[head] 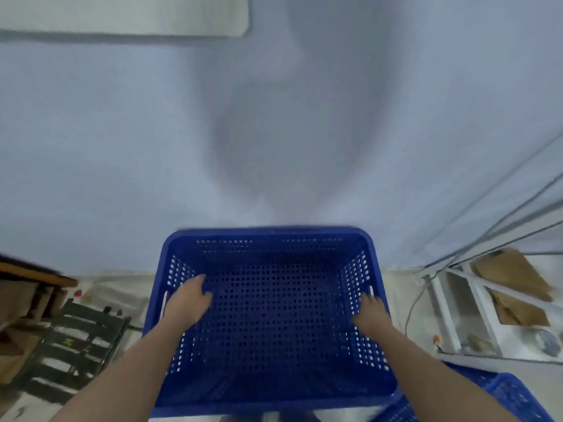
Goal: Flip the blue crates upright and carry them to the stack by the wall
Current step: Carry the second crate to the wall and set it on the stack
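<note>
A blue perforated crate [268,236] sits upright directly in front of me, its far rim against the pale wall [274,117]. My left hand [189,300] rests over the crate's left wall near the white handle slot, fingers reaching inside. At the right wall, near that side's handle slot, my right hand [370,315] lies with fingers bent over the rim. Whether another crate lies under this one is hidden. A second blue crate [511,394] shows at the lower right corner.
A white metal shelf frame [451,303] with cardboard pieces stands at the right. A dark slatted rack [76,348] and a wooden piece [36,275] lie at the left on the light floor. A cable [414,303] hangs beside the shelf.
</note>
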Available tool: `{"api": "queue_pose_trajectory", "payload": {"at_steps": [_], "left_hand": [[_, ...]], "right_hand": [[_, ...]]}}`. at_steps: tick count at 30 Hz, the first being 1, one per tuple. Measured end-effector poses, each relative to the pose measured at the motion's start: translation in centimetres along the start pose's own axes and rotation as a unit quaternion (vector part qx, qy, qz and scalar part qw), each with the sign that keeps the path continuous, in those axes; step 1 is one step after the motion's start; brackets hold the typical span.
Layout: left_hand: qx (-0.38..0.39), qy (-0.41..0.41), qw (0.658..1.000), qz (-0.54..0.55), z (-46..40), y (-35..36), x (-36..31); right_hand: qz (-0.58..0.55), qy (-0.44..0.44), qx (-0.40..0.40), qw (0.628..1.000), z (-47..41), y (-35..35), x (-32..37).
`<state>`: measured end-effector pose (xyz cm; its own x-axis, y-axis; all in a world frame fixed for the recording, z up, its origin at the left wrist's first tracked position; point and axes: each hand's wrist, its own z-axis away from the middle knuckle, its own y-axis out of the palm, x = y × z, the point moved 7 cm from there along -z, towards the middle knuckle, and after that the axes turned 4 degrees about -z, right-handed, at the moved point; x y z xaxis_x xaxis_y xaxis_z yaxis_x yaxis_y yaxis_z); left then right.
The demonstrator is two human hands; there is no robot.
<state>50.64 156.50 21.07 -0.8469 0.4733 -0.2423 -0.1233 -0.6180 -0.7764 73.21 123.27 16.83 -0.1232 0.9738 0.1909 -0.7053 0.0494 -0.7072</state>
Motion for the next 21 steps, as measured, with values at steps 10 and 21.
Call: {"api": "queue_pose_trajectory", "payload": {"at_steps": [10, 21], "left_hand": [[-0.067, 0.312, 0.934, -0.159, 7.7, -9.2, -24.4], [-0.050, 0.557, 0.803, -0.205, 22.3, -7.1, -38.1]], "right_hand": [[-0.037, -0.078, -0.159, 0.983, 12.4, -17.7, 1.7], [-0.166, 0.131, -0.333, 0.919, 31.1, -20.3, -12.2]]}}
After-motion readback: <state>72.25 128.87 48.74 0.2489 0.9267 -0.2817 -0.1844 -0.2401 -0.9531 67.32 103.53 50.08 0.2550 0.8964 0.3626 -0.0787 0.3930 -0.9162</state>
